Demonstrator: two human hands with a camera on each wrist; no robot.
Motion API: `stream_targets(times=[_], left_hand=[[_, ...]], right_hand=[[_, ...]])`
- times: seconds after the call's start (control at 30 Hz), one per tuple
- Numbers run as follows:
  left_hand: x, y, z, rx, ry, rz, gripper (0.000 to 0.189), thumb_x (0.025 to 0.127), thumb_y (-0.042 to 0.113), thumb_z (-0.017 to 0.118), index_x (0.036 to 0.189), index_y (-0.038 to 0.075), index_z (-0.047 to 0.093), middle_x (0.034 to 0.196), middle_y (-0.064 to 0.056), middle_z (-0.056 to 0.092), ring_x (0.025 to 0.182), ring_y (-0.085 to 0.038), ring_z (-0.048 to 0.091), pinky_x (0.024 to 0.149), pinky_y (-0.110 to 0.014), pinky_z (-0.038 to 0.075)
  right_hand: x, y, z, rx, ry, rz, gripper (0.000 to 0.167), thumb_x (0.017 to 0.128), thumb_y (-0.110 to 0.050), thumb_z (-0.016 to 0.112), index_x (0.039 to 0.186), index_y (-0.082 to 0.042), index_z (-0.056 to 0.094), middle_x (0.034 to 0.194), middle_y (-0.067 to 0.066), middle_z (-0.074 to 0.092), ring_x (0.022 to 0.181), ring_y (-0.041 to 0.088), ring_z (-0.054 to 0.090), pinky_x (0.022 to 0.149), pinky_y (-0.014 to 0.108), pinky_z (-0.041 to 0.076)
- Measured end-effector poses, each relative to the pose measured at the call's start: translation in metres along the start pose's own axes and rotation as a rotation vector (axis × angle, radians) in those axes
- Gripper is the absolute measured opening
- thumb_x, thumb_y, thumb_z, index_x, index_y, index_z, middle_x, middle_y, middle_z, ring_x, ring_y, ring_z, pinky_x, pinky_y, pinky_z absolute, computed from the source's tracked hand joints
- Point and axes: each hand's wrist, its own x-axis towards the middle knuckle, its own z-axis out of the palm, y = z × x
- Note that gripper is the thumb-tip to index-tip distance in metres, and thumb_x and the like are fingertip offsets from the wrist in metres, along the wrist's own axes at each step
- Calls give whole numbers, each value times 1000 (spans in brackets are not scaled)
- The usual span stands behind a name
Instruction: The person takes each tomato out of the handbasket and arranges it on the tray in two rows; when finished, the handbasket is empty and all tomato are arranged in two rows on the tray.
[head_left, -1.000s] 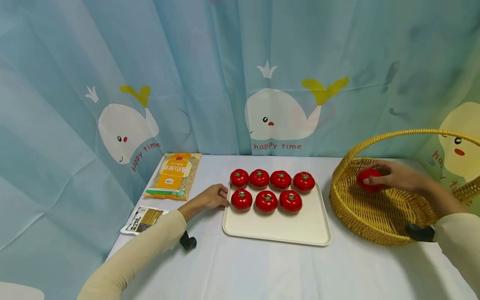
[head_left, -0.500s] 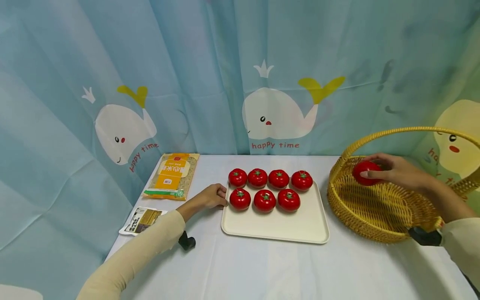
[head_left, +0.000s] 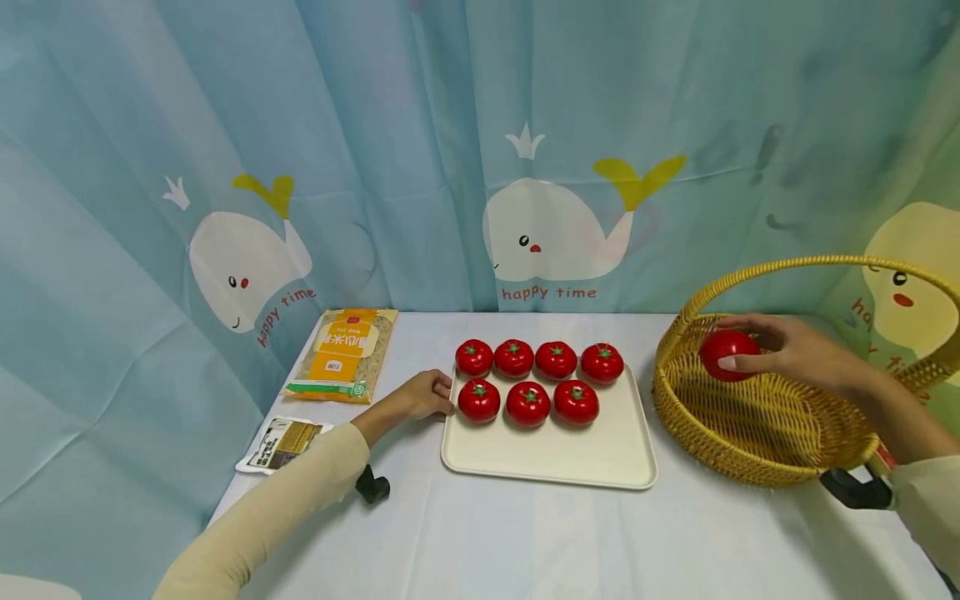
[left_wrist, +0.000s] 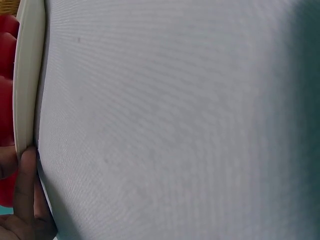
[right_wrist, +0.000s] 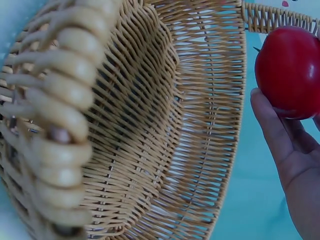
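Note:
My right hand (head_left: 802,354) grips a shiny red tomato (head_left: 726,355) over the wicker basket (head_left: 686,417), with the thumb on its near side. In the right wrist view the tomato (right_wrist: 290,72) is held beyond the basket's rim, and the woven inside of the basket (right_wrist: 135,100) shows no other tomato. My left hand (head_left: 420,395) pinches the left edge of a cream tray (head_left: 555,458). The left wrist view has thumb and finger on either side of the tray's rim (left_wrist: 27,90). Several tomatoes (head_left: 528,404) sit on the tray in two rows, stems up.
The basket's tall arched handle (head_left: 795,265) rises above its opening. At the left lie a yellow packet of grain (head_left: 341,357) and a smaller white pouch (head_left: 281,443). A blue whale-print curtain (head_left: 420,167) stands behind the white-covered table (head_left: 487,542).
My right hand has raised the tomato from inside the basket and brought it slightly left. The left hand stays at the tray's edge, and the tomatoes on the tray keep their places.

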Motion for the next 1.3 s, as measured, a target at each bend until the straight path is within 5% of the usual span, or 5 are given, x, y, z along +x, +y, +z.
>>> stream_targets(times=[0.2, 0.43, 0.83, 1.3], left_hand=[[-2, 0, 0, -12, -5, 6, 43, 83, -3, 72, 121, -5, 53, 93, -8, 57, 76, -15, 60, 70, -28, 63], [-2, 0, 0, -22, 0, 11, 43, 83, -4, 72, 121, -5, 53, 93, -9, 58, 77, -16, 61, 70, -29, 63], [-1, 1, 0, -23, -6, 6, 42, 83, -3, 72, 121, -4, 54, 95, -10, 59, 80, -17, 61, 71, -29, 63], [0, -2, -1, -17, -4, 15, 43, 83, -3, 72, 123, -5, 53, 96, -9, 58, 80, -16, 61, 73, -29, 63]], right_hand=[[-8, -3, 2, 5, 11, -45, 49, 92, -15, 71, 135, -1, 53, 103, -18, 65, 89, 0, 61, 70, 19, 55], [-17, -5, 7, 81, 7, -121, 43, 91, -5, 67, 131, -7, 51, 109, -15, 63, 93, 4, 62, 71, 21, 57], [-30, -14, 19, 253, -79, -18, 54, 95, -3, 63, 145, -11, 46, 117, -17, 61, 99, 6, 65, 76, 28, 62], [-35, -36, 34, 321, -54, -142, 45, 92, 3, 62, 134, -4, 48, 118, -11, 61, 99, 10, 65, 74, 31, 63]])
